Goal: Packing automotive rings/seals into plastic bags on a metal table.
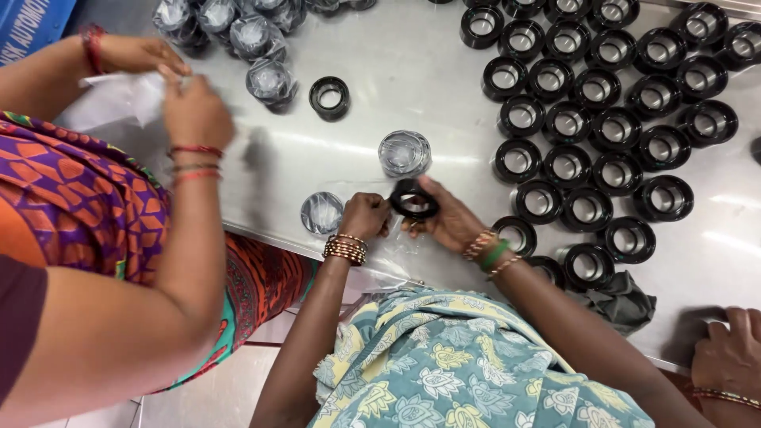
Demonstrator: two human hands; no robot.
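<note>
My right hand (pixel 453 220) grips a black plastic ring (pixel 414 200) just above the steel table (pixel 396 63). My left hand (pixel 363 215) pinches a clear plastic bag (pixel 388 246) right beside the ring, and the two hands nearly touch. A ring wrapped in clear plastic (pixel 404 153) stands just beyond my hands. Another wrapped ring (pixel 322 212) lies left of my left hand, near the table's front edge.
Many bare black rings (pixel 602 119) stand in rows on the right, with a dark cloth (pixel 622 301) at their near end. Wrapped rings (pixel 254 36) are piled at the far left, one loose ring (pixel 330 97) nearby. A co-worker's hands (pixel 194 111) work plastic at left; another person's hand (pixel 729 349) rests bottom right.
</note>
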